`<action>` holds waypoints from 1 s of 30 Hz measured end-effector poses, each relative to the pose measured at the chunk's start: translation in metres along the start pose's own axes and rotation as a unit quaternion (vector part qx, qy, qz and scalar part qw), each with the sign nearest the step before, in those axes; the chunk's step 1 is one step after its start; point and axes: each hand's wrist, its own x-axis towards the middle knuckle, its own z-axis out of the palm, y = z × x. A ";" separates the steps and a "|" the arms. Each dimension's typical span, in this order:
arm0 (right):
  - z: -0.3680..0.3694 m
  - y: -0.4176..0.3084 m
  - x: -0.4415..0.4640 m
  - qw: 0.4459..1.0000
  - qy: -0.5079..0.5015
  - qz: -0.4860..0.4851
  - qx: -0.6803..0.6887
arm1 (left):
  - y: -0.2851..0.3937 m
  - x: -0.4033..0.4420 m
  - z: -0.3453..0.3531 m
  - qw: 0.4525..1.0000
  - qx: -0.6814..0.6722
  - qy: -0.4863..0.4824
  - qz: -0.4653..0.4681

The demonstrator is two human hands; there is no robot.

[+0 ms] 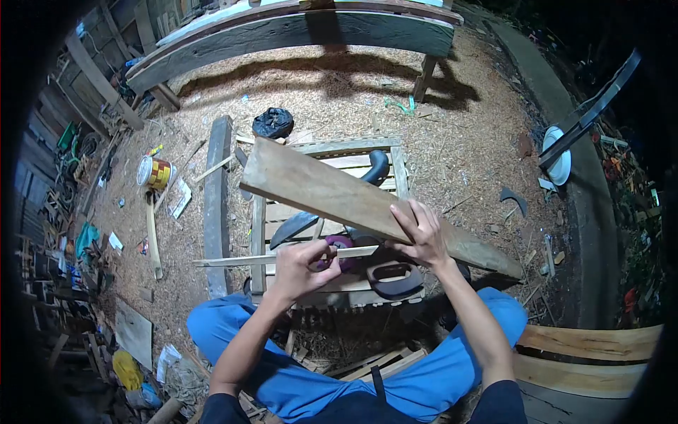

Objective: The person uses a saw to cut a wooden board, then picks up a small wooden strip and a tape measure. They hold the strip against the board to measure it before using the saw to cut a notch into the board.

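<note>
Gripping a broad plank by its edge, the right hand of a seated worker spreads its fingers over the upper face above a low slatted frame. The left hand is poised over the frame's near-left part, fingers curled beside a round purple object and a thin wooden strip; whether they close on either cannot be told from this angle. The plank runs aslant across the frame, one end over its far-left corner, the other out past its near-right side. The strip's free end pokes out beyond the frame's left rail.

On the frame's near-right slats lies a dark piece with a looped opening; a dark curved piece shows at its far-right part. Left of the frame lies a heavy beam, and beyond its far-left corner sits a black plastic bag.

The step in hand appears to be steadying and positioning the plank while the left hand works close to it. The next move seems to call for a firm right-hand hold, keeping the plank from sliding over the frame, and careful left-hand placement.
</note>
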 end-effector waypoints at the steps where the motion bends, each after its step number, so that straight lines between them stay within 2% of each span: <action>1: 0.003 0.003 0.000 0.999 0.012 -0.027 -0.015 | -0.002 0.001 0.005 1.000 -0.002 0.002 -0.003; 4: 0.006 0.016 0.008 0.998 0.021 -0.054 -0.035 | 0.001 0.009 0.005 0.999 0.018 -0.030 -0.021; 6: 0.009 0.022 0.029 0.993 0.081 -0.078 -0.037 | 0.000 0.014 0.003 1.000 0.012 -0.026 0.007; 10: -0.001 0.007 0.075 0.991 0.081 -0.110 -0.013 | -0.005 0.018 0.002 1.000 -0.003 -0.022 -0.022; 12: 0.007 0.000 0.099 0.988 0.085 -0.124 -0.011 | -0.007 0.022 -0.001 0.996 -0.021 -0.036 -0.074; 14: 0.017 -0.001 0.119 0.987 0.037 -0.156 0.011 | -0.013 0.027 -0.004 0.996 -0.027 -0.026 -0.075; 16: 0.020 0.006 0.124 0.985 0.046 -0.167 0.010 | -0.016 0.027 -0.004 0.997 -0.051 0.009 -0.064; 18: 0.021 0.011 0.125 0.986 0.047 -0.160 0.004 | -0.015 0.024 -0.009 0.992 -0.050 -0.002 -0.120; 19: 0.019 0.011 0.125 0.991 0.043 -0.127 0.009 | -0.018 0.023 -0.006 0.994 -0.038 0.015 -0.097; 20: 0.018 0.011 0.123 0.994 0.024 -0.096 -0.041 | -0.021 0.022 -0.002 0.997 -0.025 0.031 -0.072; 23: 0.020 0.009 0.123 0.997 0.006 -0.020 -0.079 | -0.019 0.025 0.002 0.997 -0.009 0.027 -0.065; 26: 0.023 -0.001 0.124 0.993 0.008 0.014 -0.114 | -0.016 0.028 0.004 0.998 0.010 0.018 -0.058; 30: 0.033 -0.012 0.126 0.992 0.032 0.079 -0.090 | -0.021 0.030 0.013 0.998 0.018 0.024 -0.057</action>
